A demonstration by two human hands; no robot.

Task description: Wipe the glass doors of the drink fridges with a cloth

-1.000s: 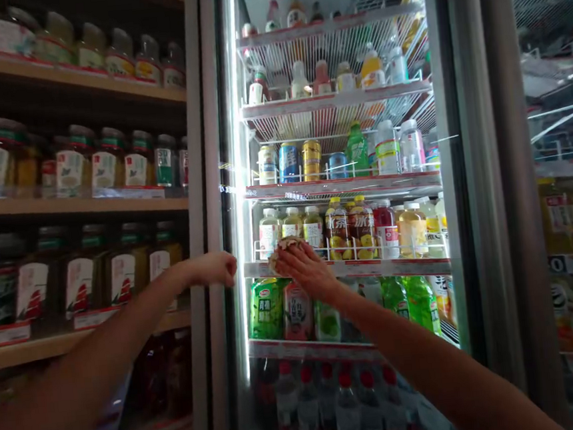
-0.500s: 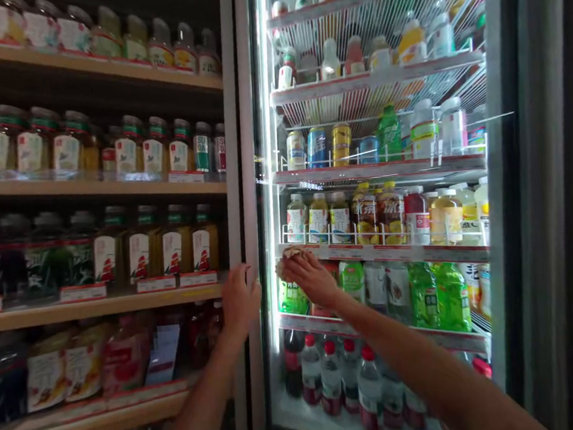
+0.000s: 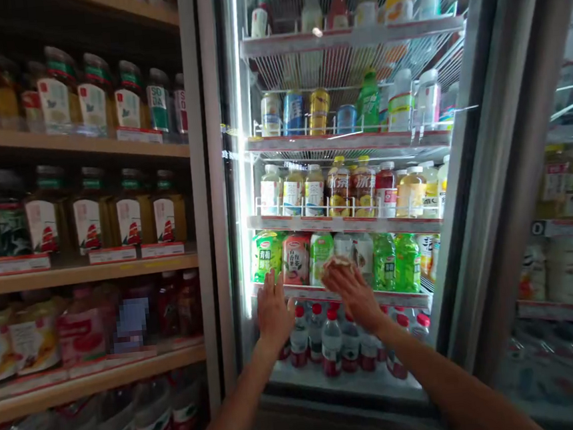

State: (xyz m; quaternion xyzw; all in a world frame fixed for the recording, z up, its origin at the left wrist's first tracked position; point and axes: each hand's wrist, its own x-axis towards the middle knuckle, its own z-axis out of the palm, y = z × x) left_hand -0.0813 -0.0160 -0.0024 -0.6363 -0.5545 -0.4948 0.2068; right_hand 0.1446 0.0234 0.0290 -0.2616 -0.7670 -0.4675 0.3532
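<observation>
An open drinks fridge stands in front of me with its lit wire shelves full of bottles and cans. My right hand (image 3: 350, 290) presses a small brownish cloth (image 3: 337, 262) against the red-edged shelf front (image 3: 399, 297) below the green bottles (image 3: 396, 262). My left hand (image 3: 273, 311) lies flat, fingers stretched, on the same shelf front near the fridge's left frame (image 3: 218, 201), beneath a green bottle (image 3: 266, 255) and a pink one (image 3: 295, 259).
Wooden shelves (image 3: 81, 273) of jars and bottles fill the left side. Red-capped water bottles (image 3: 331, 338) stand on the fridge's bottom shelf. The open glass door (image 3: 488, 177) angles out on the right, with a second fridge (image 3: 567, 217) behind it.
Both hands have dropped one shelf lower. The left hand left the fridge frame and now rests on the shelf front; the right hand and cloth moved down and right.
</observation>
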